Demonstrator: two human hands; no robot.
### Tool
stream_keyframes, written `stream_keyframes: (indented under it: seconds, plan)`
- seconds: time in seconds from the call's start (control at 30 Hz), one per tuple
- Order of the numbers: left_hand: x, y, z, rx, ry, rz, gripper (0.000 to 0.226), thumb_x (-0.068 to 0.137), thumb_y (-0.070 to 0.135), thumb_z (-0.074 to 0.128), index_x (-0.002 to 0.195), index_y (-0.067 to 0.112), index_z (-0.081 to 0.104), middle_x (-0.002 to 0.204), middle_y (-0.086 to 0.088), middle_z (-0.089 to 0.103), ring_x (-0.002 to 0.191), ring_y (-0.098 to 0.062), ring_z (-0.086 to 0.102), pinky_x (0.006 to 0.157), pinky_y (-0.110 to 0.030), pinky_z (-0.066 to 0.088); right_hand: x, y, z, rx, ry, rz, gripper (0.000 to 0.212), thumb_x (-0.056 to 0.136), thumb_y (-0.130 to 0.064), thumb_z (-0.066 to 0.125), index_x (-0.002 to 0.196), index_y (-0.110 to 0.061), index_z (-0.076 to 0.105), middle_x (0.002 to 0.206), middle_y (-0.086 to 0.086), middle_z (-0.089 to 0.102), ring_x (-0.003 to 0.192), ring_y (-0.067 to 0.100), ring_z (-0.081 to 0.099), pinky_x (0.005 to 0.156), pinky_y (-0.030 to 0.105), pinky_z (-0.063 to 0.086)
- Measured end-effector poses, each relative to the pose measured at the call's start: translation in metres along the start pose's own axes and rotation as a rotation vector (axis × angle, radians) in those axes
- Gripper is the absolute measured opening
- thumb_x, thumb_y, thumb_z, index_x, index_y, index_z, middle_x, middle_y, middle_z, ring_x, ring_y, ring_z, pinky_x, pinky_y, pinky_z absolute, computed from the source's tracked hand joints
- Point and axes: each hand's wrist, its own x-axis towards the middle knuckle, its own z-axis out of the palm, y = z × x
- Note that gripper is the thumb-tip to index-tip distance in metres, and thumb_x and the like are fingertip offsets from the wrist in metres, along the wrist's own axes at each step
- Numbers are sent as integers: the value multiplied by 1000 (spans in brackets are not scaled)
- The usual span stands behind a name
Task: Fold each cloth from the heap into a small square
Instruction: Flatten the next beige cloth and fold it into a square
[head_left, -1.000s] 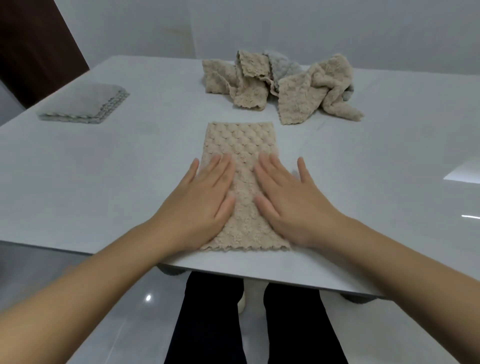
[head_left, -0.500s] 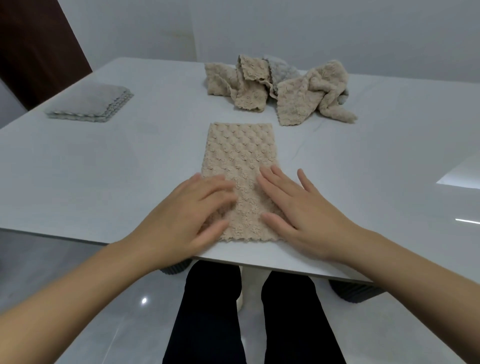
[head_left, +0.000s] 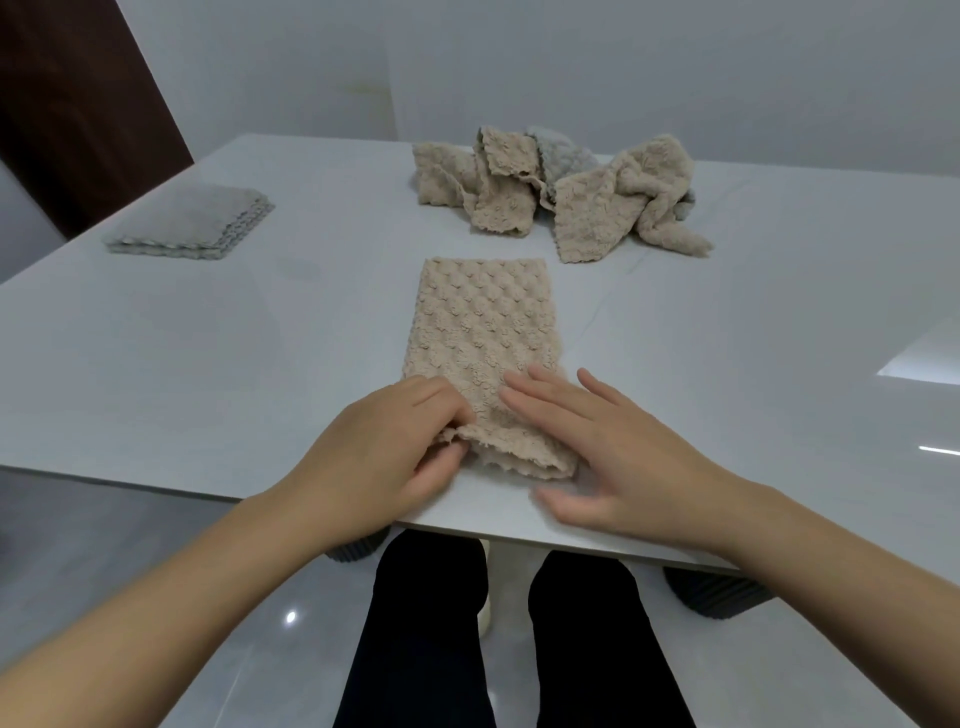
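- Done, by the look of it: a grey stack (head_left: 192, 223) of folded cloths sits squared up at the far left of the desk (head_left: 208, 364). Several layers show at its edge, but the count is not readable.
- In work: one beige cloth (head_left: 483, 322) lies centre, at the desk's front edge. It is folded into a long narrow strip running away from the person.
- The left hand (head_left: 384, 457) pinches the strip's near left corner, fingers curled over it. The near edge is raised a little off the desk.
- The right hand (head_left: 613, 457) rests on the strip's near right part, fingers straight and spread, gripping nothing. Its thumb is blurred.
- Judged step: the start of the crosswise fold, near end toward far end.
- Left to do: the heap (head_left: 561, 197) at far centre, crumpled and overlapping, mostly beige with some grey. It holds several cloths, number unclear.
- Judged progress: mid-task.
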Motion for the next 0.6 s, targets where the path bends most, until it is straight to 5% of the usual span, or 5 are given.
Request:
stream_keyframes:
  seconds: [0.3,0.37,0.43,0.53,0.6]
  plan:
    - [-3,-4,-6,-157,3,5,20,87,42,51,96,25,57,95,18,56,85,-1,52,70,-22,44,28,24,1,-45,37,-71,58,89,-23,60,144,-20,45,152,-4,40,142,12,31,119,44,22]
    - [-11,-10,-8,-130,-18,75,35,86,49,57,111,24,60,122,14,56,112,-2,52,91,-26,45,26,27,2,-57,-20,-83,60,90,-25,58,148,-21,39,155,-5,33,145,12,26,120,43,19]
    - [-21,-19,-10,-63,-94,102,66,84,62,57,138,24,47,153,11,33,142,-8,29,113,-30,28,18,27,3,-48,-44,-100,62,91,-20,50,150,-22,33,158,-5,26,147,11,19,121,41,14]
    - [-32,-28,-11,23,-213,135,99,78,78,52,154,24,19,163,6,4,150,-12,3,120,-35,7,2,22,4,-15,-50,-121,74,77,-21,27,150,-19,31,158,-4,24,148,10,16,122,37,7]
    - [-34,-28,-9,114,-244,167,110,74,82,52,155,21,10,163,1,-1,150,-15,0,119,-38,5,-8,17,6,-8,-39,-146,72,78,-19,31,150,-19,33,159,-4,24,148,10,16,122,35,8]
